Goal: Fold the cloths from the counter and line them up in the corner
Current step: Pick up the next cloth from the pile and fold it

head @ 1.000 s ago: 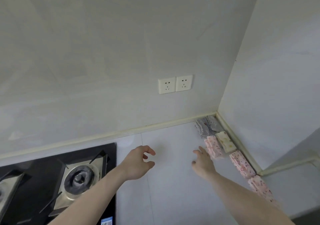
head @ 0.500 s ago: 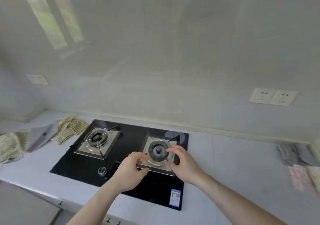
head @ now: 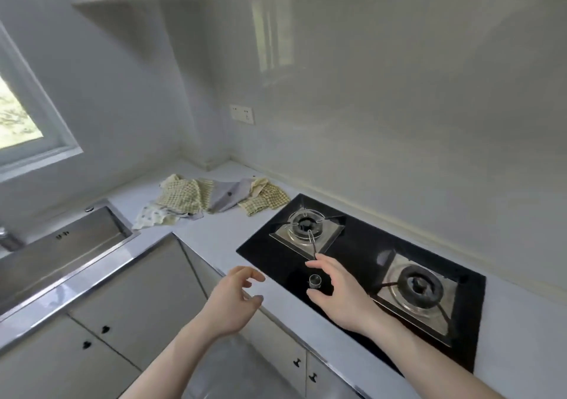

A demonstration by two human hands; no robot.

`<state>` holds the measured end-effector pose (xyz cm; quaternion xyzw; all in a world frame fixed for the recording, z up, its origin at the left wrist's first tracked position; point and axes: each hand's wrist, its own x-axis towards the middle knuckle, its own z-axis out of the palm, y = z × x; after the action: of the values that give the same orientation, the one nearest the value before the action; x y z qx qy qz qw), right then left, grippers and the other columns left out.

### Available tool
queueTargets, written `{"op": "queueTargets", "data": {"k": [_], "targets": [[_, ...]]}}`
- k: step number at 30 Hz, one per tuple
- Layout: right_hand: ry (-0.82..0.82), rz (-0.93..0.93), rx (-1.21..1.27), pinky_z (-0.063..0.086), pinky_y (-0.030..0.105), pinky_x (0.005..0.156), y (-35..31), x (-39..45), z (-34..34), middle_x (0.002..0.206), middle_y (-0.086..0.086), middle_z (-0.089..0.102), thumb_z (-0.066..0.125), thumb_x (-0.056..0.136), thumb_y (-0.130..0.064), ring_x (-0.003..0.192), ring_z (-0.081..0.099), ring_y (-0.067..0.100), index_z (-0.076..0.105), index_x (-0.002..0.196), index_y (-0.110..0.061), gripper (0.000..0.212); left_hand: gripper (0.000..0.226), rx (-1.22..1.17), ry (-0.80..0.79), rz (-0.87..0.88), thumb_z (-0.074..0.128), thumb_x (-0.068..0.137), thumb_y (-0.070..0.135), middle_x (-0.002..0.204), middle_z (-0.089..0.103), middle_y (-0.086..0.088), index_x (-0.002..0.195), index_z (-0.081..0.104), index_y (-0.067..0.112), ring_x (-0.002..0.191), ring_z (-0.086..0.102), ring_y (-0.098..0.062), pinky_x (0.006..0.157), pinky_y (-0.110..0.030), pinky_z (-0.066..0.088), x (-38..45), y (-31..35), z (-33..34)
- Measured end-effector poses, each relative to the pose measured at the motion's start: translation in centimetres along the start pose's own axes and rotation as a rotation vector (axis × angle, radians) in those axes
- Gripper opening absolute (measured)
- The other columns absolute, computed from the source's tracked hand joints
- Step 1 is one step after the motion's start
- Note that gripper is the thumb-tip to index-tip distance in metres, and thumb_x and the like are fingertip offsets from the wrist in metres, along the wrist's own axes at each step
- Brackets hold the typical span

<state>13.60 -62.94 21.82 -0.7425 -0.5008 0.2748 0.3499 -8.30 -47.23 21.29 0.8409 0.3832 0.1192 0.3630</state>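
From the head camera, the cloths (head: 211,197) lay in a loose, crumpled heap on the tabletop (head: 214,239), well ahead of both hands and to their left, in the far corner between the sink (head: 61,245) and the stove (head: 362,270). Several were yellow-green check, one was plain grey with a dark spot, and one at the near left was pale with small prints; none was folded. No writing could be read anywhere.

The left hand (head: 233,302) hovered over the tabletop's front edge, its grip loosely spread and holding nothing. The right hand (head: 340,291) hung just above the stove's knob (head: 315,280), fingers apart, grip likewise holding nothing. Bare white tabletop ran from the hands up to the heap, bounded by the stove's black edge on the right and the tabletop's metal-trimmed edge on the left.
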Motion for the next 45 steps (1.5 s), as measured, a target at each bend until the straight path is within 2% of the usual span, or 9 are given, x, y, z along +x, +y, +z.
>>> {"op": "queueTargets", "data": {"k": [4,11,16,22,29,33,36,40,45], "targets": [[-0.072,-0.019,-0.022,0.029,0.032,0.123,-2.0,4.4,2.5,0.161,-0.026,0.024,0.064,0.095,-0.036,0.148,0.026,-0.002,0.048,0.143,-0.045,0.051,0.028,-0.009,0.054,-0.044,0.069,0.085,0.023,0.121,0.055,0.026,0.105,0.063,0.041,0.108,0.056,0.006,0.084,-0.017,0.048,1.4,-4.0,-3.1],[-0.145,-0.055,-0.023,0.028,0.031,0.123,-4.3,14.8,6.6,0.162,-0.02,0.026,0.065,0.095,-0.033,0.146,0.026,-0.003,0.049,0.144,-0.041,0.052,0.03,0.028,0.099,-0.133,0.071,0.084,0.023,0.117,0.055,0.022,0.107,0.063,0.04,0.105,0.056,0.006,0.077,-0.009,0.041,5.9,-10.8,-8.2],[-0.194,-0.085,-0.02,0.025,0.025,0.121,-6.6,21.7,9.1,0.163,-0.016,0.027,0.065,0.096,-0.029,0.149,0.026,0.001,0.05,0.145,-0.034,0.052,0.029,0.053,0.134,-0.213,0.07,0.086,0.025,0.122,0.053,0.021,0.109,0.062,0.041,0.109,0.056,0.003,0.084,-0.02,0.048,9.1,-14.9,-12.8],[-0.254,-0.094,-0.033,0.021,0.018,0.113,-8.8,27.8,11.3,0.164,-0.015,0.026,0.064,0.097,-0.03,0.149,0.025,0.002,0.048,0.146,-0.035,0.052,0.031,0.082,0.128,-0.29,0.07,0.085,0.026,0.125,0.051,0.02,0.111,0.061,0.041,0.11,0.057,-0.001,0.086,-0.024,0.05,12.3,-19.5,-16.4],[-0.215,-0.048,-0.041,0.018,0.017,0.113,-9.7,32.5,13.2,0.161,-0.016,0.028,0.064,0.097,-0.029,0.149,0.025,0.001,0.049,0.145,-0.033,0.051,0.035,0.186,0.038,-0.309,0.072,0.083,0.023,0.13,0.051,0.01,0.11,0.058,0.041,0.107,0.059,-0.01,0.089,-0.023,0.045,19.5,-24.7,-21.0],[-0.164,0.034,-0.043,0.018,0.015,0.111,-9.4,34.9,14.6,0.161,-0.015,0.029,0.065,0.097,-0.026,0.143,0.025,-0.004,0.049,0.145,-0.032,0.05,0.038,0.273,-0.026,-0.294,0.068,0.09,0.024,0.146,0.048,0.0,0.127,0.064,0.026,0.127,0.056,-0.018,0.106,-0.028,0.042,25.4,-29.3,-23.3],[-0.122,0.115,-0.05,0.018,0.016,0.112,-9.3,37.0,16.4,0.16,-0.014,0.029,0.063,0.098,-0.026,0.138,0.023,-0.008,0.048,0.146,-0.03,0.05,0.047,0.329,-0.108,-0.312,0.068,0.093,0.03,0.158,0.037,-0.005,0.138,0.059,0.021,0.144,0.043,-0.023,0.115,-0.031,0.035,29.9,-33.1,-24.7],[-0.074,0.218,-0.041,0.019,0.017,0.113,-10.1,39.6,19.7,0.158,-0.015,0.032,0.062,0.099,-0.028,0.146,0.028,-0.001,0.048,0.145,-0.033,0.049,0.061,0.466,-0.293,-0.368,0.063,0.095,0.039,0.17,0.015,-0.01,0.151,0.048,0.022,0.152,0.027,-0.034,0.12,-0.039,0.031,34.8,-37.8,-25.6],[-0.046,0.306,-0.013,0.029,0.022,0.117,-11.3,41.3,23.5,0.153,-0.024,0.031,0.063,0.098,-0.032,0.141,0.033,-0.003,0.048,0.142,-0.04,0.047,0.069,0.552,-0.444,-0.399,0.055,0.095,0.022,0.173,-0.005,-0.005,0.16,0.033,0.023,0.156,0.017,-0.036,0.12,-0.043,0.034,38.2,-42.1,-25.5]]}}
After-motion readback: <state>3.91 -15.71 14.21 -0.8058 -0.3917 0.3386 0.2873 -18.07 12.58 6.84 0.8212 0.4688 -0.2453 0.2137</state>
